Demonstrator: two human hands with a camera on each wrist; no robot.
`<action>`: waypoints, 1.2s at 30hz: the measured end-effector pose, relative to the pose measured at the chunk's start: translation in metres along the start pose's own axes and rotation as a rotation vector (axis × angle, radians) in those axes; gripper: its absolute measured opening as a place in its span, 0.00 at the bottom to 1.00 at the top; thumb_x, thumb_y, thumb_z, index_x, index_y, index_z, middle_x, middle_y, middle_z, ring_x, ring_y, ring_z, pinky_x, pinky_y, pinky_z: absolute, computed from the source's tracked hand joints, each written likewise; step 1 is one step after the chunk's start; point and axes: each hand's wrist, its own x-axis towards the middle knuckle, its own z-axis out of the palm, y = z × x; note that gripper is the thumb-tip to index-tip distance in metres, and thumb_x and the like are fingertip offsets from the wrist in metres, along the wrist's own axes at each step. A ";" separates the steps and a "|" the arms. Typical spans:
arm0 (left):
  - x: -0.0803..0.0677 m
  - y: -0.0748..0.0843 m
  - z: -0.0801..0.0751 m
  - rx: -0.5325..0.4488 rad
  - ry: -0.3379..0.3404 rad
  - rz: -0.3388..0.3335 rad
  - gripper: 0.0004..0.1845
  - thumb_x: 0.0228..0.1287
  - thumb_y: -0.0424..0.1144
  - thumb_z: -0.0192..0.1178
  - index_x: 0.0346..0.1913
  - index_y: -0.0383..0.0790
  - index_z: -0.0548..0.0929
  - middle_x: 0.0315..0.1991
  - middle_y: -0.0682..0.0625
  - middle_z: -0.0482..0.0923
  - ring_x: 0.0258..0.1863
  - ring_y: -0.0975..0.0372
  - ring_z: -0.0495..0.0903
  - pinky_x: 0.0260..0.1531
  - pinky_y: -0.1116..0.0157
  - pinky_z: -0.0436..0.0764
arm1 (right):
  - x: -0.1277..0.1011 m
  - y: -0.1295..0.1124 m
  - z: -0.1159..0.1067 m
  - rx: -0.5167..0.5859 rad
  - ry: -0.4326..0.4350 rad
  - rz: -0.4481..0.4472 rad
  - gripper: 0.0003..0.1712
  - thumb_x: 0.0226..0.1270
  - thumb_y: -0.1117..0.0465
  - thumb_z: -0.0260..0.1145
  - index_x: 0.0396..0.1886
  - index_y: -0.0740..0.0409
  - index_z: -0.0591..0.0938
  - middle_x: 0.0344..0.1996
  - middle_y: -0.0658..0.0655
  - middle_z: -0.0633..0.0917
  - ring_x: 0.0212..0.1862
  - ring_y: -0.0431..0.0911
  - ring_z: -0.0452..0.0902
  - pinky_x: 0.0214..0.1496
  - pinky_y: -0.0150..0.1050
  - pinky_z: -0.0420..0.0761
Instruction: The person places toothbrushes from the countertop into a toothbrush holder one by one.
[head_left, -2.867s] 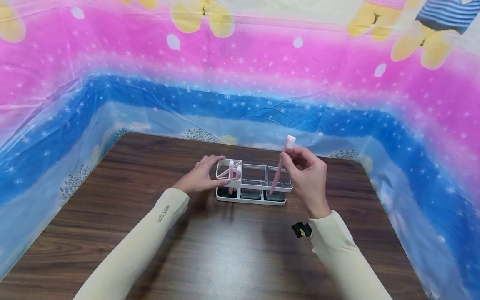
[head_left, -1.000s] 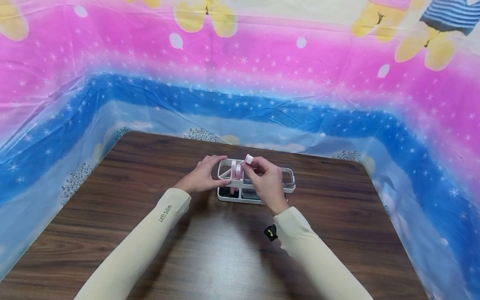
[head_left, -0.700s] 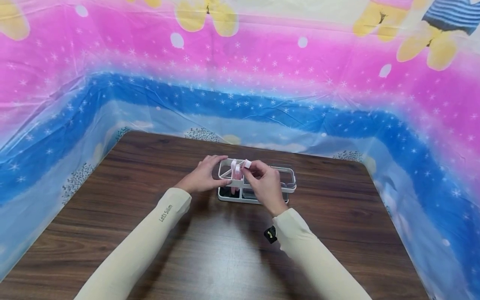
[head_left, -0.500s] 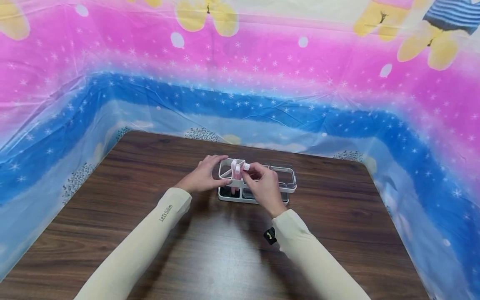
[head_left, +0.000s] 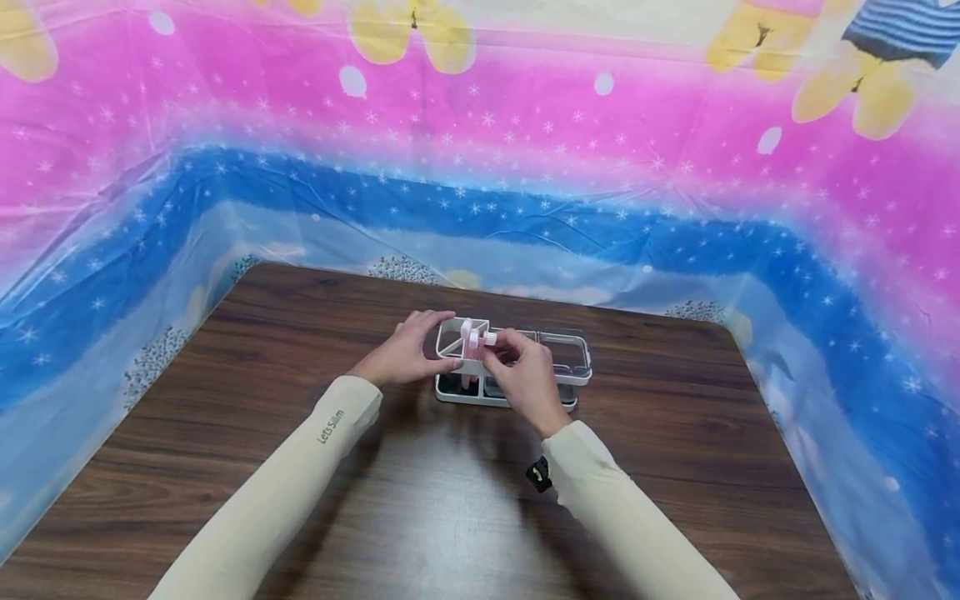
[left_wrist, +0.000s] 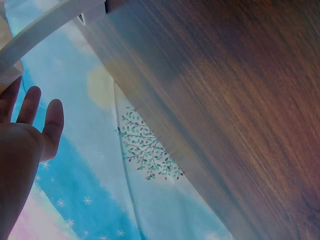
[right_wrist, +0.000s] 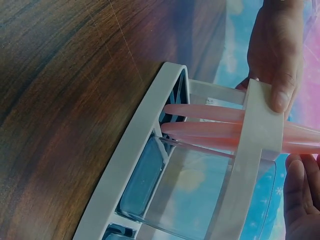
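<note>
Now the right hand (head_left: 525,377) pinches a pink stick (head_left: 487,338) by its white top, its shaft standing in the left compartment of the white rack (head_left: 573,377) beside two more pink sticks (right_wrist: 210,113). Seemingly it is being seated; next comes letting go cleanly. Meanwhile the left hand (head_left: 403,350) grips the rack's left end, thumb on the front rail, fingers curled behind. Clear cups (right_wrist: 190,190) fill neighbouring compartments on the wooden worktop (head_left: 420,500); a patterned sheet (head_left: 480,150) rises behind.

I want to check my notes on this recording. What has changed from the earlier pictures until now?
The right hand carried the pink tube from the rack's right end leftward and lowered it into the left compartment beside the other pink tubes; it still pinches the tube. The left hand kept holding the rack's left end, and the rack stayed put on the table.
</note>
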 end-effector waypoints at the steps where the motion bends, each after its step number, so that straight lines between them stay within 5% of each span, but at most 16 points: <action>1: 0.000 0.000 0.000 0.002 -0.001 -0.001 0.43 0.53 0.57 0.66 0.68 0.42 0.64 0.61 0.44 0.68 0.60 0.53 0.63 0.58 0.46 0.62 | 0.000 0.000 0.000 0.001 -0.001 0.000 0.05 0.60 0.63 0.69 0.37 0.54 0.84 0.31 0.49 0.85 0.31 0.40 0.79 0.34 0.36 0.79; 36: 0.000 0.001 -0.001 0.006 -0.027 -0.023 0.43 0.53 0.57 0.66 0.69 0.43 0.63 0.63 0.44 0.66 0.63 0.52 0.60 0.61 0.43 0.57 | -0.009 0.006 -0.004 -0.001 -0.009 0.022 0.07 0.59 0.65 0.70 0.37 0.52 0.84 0.32 0.47 0.84 0.31 0.39 0.79 0.34 0.36 0.79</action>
